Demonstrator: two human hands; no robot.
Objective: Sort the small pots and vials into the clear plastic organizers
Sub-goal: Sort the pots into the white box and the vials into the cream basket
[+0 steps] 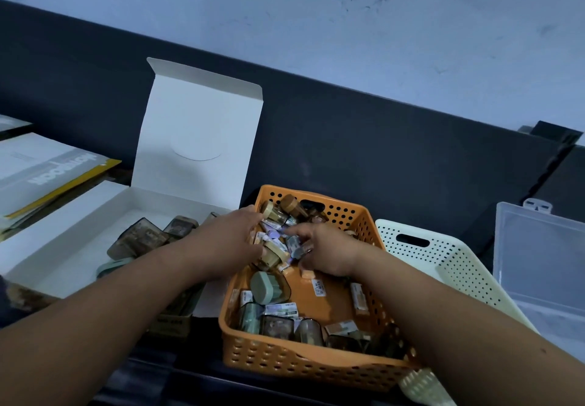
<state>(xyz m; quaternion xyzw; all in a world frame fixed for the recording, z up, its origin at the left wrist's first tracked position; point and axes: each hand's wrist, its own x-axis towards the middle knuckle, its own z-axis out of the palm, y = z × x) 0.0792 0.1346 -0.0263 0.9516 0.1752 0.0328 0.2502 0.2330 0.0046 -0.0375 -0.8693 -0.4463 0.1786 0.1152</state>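
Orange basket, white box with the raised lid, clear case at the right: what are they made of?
Orange basket: moulded plastic, matte, by its even punched holes and rounded rim. White box: thin card, matte; creased folds and tuck flap show. Clear case: translucent, slightly frosted plastic, probably rigid, with a moulded latch.

The orange basket [316,371] and the cream basket [459,279] on its right are matt, perforated plastic. The organizer [538,247] at far right is smooth, frosted clear plastic. The white box [196,120] on the left is matt cardboard. The pots [277,328] look like smoky translucent plastic, one with a matt green cap [264,282].
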